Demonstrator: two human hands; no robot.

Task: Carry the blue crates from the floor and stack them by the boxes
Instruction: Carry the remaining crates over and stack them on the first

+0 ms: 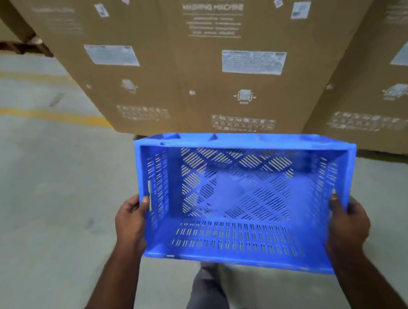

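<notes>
Crate (248, 200): one blue crate, slotted on walls and base, is held in the air above the floor, open side up toward the camera, tilted so that its right end sits lower in the frame. Nothing is seen inside it.
Crate position: its far rim is seen just in front of the foot of the middle box; whether they touch cannot be told.
Left grip (130, 223): the left short wall is clasped, with the thumb laid over the rim by the handle slot and the fingers hidden behind the wall.
Right grip (347, 224): the right short wall is clasped near its close corner, the thumb being hooked inside the rim and the fingers wrapped round the outside.
Arms: both forearms are stretched forward from the bottom edge, bare.
Boxes (181, 58): tall brown cardboard cartons stand straight ahead; "SAMSUNG" and "WASHING MACHINE" are printed on the middle one, along with white labels and handling symbols. Another carton (388, 85) stands against it on the right, and more are seen at the top left.
Floor (29, 197): grey concrete is seen, crossed by a yellow line (28, 112) on the left that runs up to the middle box.
Person: grey trousers and a foot are seen under the crate.
Sharpness: the whole frame is a little blurred.
</notes>
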